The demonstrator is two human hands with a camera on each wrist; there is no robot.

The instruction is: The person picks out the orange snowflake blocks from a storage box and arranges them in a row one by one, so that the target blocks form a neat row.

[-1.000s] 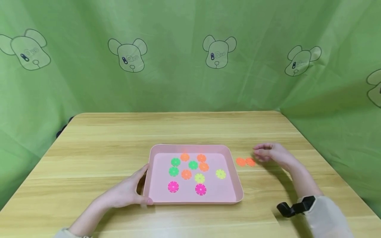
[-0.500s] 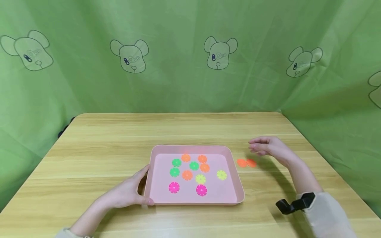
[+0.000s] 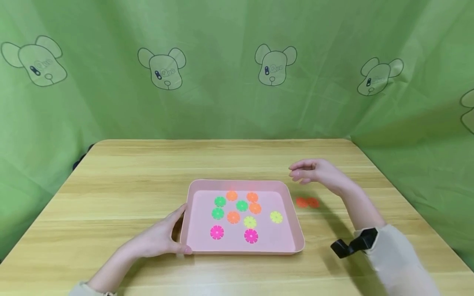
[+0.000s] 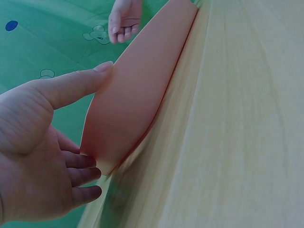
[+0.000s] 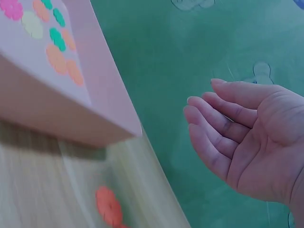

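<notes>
A shallow pink tray [image 3: 242, 245] sits on the table with several flat notched discs inside. They are orange [image 3: 233, 217], green [image 3: 217, 213], yellow [image 3: 276, 217] and pink [image 3: 217, 232]. My left hand [image 3: 159, 238] holds the tray's front left corner, its thumb along the front and its fingers at the left side. In the left wrist view, the thumb [image 4: 90, 80] meets the tray's rim. My right hand [image 3: 320, 173] is raised beyond the tray's right back corner, fingers loosely bent with nothing in them. Two orange-red discs [image 3: 307, 202] lie side by side on the table, right of the tray.
A wood-grain table [image 3: 129, 172] bears everything. Green curtain cloth [image 3: 214, 107] with bear-head outlines hangs behind it and at both sides. A black strap piece [image 3: 353, 243] juts from the right sleeve [image 3: 396, 255] over the table.
My right hand has risen from beside the two loose orange discs and moved left and away, toward the tray's back right corner. My left hand and the tray stay put.
</notes>
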